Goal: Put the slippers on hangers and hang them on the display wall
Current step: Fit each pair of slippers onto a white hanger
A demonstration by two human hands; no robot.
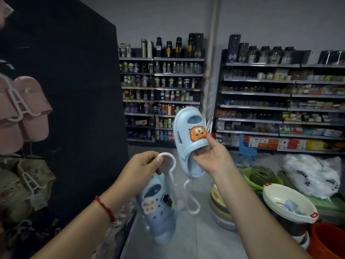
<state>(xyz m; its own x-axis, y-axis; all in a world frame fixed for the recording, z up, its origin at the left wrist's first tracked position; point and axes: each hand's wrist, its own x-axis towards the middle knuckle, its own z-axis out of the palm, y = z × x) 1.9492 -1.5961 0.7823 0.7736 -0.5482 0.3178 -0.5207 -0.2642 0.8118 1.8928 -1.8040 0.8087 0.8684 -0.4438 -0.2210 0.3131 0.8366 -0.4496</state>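
A: Right, nearest first. Left hand (143, 163) pinches the hook of a white hanger (172, 181); a pale blue slipper (158, 212) hangs from it, blurred.

B: Right hand (211, 156)?

A: Raised, thumb and fingers gripping the strap of the second blue slipper (190, 139), the one with the orange bear charm, toe up.

B: Further out?

A: Pink slippers (24, 113) on hangers on the dark display wall (74, 90) at left; stacked basins (287, 204) at right; bottle shelves (162, 90) behind.

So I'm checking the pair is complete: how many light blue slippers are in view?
2. One slipper is held up in the right hand; the other hangs on the white hanger gripped by the left hand.
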